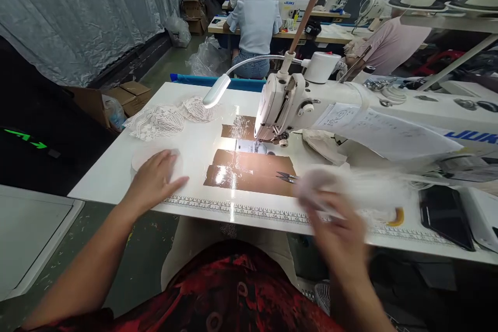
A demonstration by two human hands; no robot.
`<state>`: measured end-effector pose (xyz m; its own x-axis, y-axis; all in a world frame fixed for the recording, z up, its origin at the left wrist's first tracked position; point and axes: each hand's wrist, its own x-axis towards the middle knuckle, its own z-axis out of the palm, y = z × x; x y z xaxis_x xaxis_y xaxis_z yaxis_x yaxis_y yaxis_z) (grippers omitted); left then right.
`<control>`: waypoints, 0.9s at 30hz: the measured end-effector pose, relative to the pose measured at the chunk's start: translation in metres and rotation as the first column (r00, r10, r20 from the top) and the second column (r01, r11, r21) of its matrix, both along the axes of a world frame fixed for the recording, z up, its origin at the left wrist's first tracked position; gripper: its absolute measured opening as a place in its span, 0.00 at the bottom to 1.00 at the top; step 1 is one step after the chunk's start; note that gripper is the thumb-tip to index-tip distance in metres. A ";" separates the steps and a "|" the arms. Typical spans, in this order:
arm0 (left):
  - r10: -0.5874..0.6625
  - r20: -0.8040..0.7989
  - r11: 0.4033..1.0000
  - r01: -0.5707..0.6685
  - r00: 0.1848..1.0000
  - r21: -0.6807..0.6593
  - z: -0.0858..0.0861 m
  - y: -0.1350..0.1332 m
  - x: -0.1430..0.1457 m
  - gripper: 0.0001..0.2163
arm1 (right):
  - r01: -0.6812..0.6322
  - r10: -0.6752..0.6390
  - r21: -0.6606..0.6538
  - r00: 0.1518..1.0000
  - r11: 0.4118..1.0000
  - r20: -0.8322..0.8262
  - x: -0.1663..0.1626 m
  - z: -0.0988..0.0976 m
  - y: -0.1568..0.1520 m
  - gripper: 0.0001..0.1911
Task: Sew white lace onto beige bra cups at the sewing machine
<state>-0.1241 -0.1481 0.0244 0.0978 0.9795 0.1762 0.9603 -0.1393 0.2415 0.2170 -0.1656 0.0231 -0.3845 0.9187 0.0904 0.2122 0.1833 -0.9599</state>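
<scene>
My left hand (153, 179) lies flat, fingers spread, on a round white fabric piece (140, 156) at the left of the white sewing table (194, 140). My right hand (338, 223) is blurred with motion near the front edge and grips a white lace piece (350, 184) that trails to the right. Small thread snips (287, 177) lie on brown tape just left of that hand. The white sewing machine (284, 104) stands behind, its needle area over the brown tape.
A pile of white lace pieces (163, 119) sits at the far left of the table, under a gooseneck lamp (216, 91). A black phone (443, 215) lies at the right. A ruler strip (241, 210) runs along the front edge. Two people work behind at other machines.
</scene>
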 end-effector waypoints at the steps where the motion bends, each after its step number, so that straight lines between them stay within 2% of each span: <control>1: -0.061 0.055 0.998 0.060 0.997 0.017 0.006 -0.006 0.012 0.33 | 0.019 -0.020 0.025 1.000 0.999 0.021 -0.014 0.000 -0.002 0.06; 2: -0.208 0.123 0.977 0.211 0.970 -0.009 0.011 -0.012 0.027 0.35 | -0.027 0.018 0.105 0.996 0.994 0.083 -0.027 0.001 -0.003 0.04; 3: -0.357 0.207 0.928 0.372 0.911 -0.034 0.015 -0.018 0.043 0.35 | -0.133 0.114 0.143 0.984 0.981 0.134 -0.039 0.003 -0.004 0.03; 4: -0.473 0.266 0.864 0.501 0.840 -0.044 0.018 -0.023 0.056 0.32 | -0.173 0.144 0.199 0.978 0.964 0.152 -0.049 0.006 -0.004 0.03; 5: -0.511 0.299 0.839 0.543 0.806 -0.028 0.019 -0.026 0.066 0.25 | -0.189 0.147 0.269 0.975 0.944 0.169 -0.055 0.009 -0.005 0.03; 7: -0.449 0.323 0.888 0.456 0.833 0.060 0.017 -0.027 0.072 0.17 | -0.137 0.053 0.429 0.978 0.893 0.203 -0.056 0.018 -0.005 0.03; 9: -0.290 0.309 0.956 0.262 0.906 0.130 0.014 -0.023 0.063 0.14 | 0.007 -0.144 0.576 0.971 0.818 0.192 -0.047 0.028 -0.005 0.04; 11: -0.145 0.319 0.986 0.108 0.936 0.131 0.012 -0.019 0.052 0.12 | 0.175 -0.340 0.599 0.924 0.782 0.174 -0.038 0.034 -0.003 0.03; 12: -0.112 0.367 0.993 0.089 0.923 0.078 0.012 -0.017 0.049 0.11 | 0.232 -0.395 0.573 0.902 0.786 0.176 -0.035 0.035 -0.001 0.03; 13: -0.106 0.457 0.993 0.122 0.883 -0.005 0.012 -0.017 0.050 0.11 | 0.258 -0.405 0.526 0.895 0.810 0.186 -0.035 0.035 0.002 0.02; 14: -0.110 0.583 0.973 0.208 0.805 -0.104 0.012 -0.018 0.054 0.12 | 0.250 -0.370 0.455 0.908 0.855 0.195 -0.036 0.033 0.005 0.02; 15: -0.101 0.719 0.921 0.339 0.688 -0.195 0.013 -0.019 0.059 0.14 | 0.214 -0.294 0.352 0.936 0.911 0.192 -0.038 0.029 0.008 0.04; 17: -0.020 0.914 0.741 0.619 0.405 -0.258 0.014 -0.022 0.073 0.19 | 0.093 -0.098 0.052 0.991 0.994 0.093 -0.043 0.020 0.014 0.07; 18: 0.026 0.956 0.659 0.714 0.292 -0.236 0.014 -0.024 0.079 0.22 | 0.013 -0.013 -0.106 1.000 0.994 -0.003 -0.044 0.014 0.017 0.09; 19: 0.063 0.974 0.598 0.773 0.218 -0.212 0.014 -0.025 0.083 0.27 | -0.069 0.044 -0.238 0.993 0.969 -0.110 -0.045 0.009 0.018 0.10; 20: 0.089 0.980 0.560 0.805 0.177 -0.196 0.014 -0.025 0.086 0.31 | -0.146 0.076 -0.332 0.974 0.932 -0.212 -0.044 0.004 0.018 0.11; 22: 0.113 0.979 0.552 0.809 0.166 -0.201 0.012 -0.023 0.086 0.37 | -0.267 0.107 -0.429 0.926 0.863 -0.361 -0.042 -0.003 0.018 0.14; 23: 0.121 0.975 0.580 0.784 0.185 -0.221 0.011 -0.021 0.084 0.39 | -0.307 0.112 -0.453 0.906 0.837 -0.408 -0.041 -0.005 0.017 0.14; 26: 0.118 0.950 0.731 0.623 0.289 -0.281 0.008 -0.014 0.081 0.40 | -0.377 0.120 -0.482 0.868 0.791 -0.483 -0.039 -0.003 0.015 0.14; 27: 0.119 0.940 0.755 0.586 0.320 -0.295 0.007 -0.012 0.081 0.39 | -0.385 0.121 -0.482 0.862 0.787 -0.492 -0.039 -0.001 0.015 0.14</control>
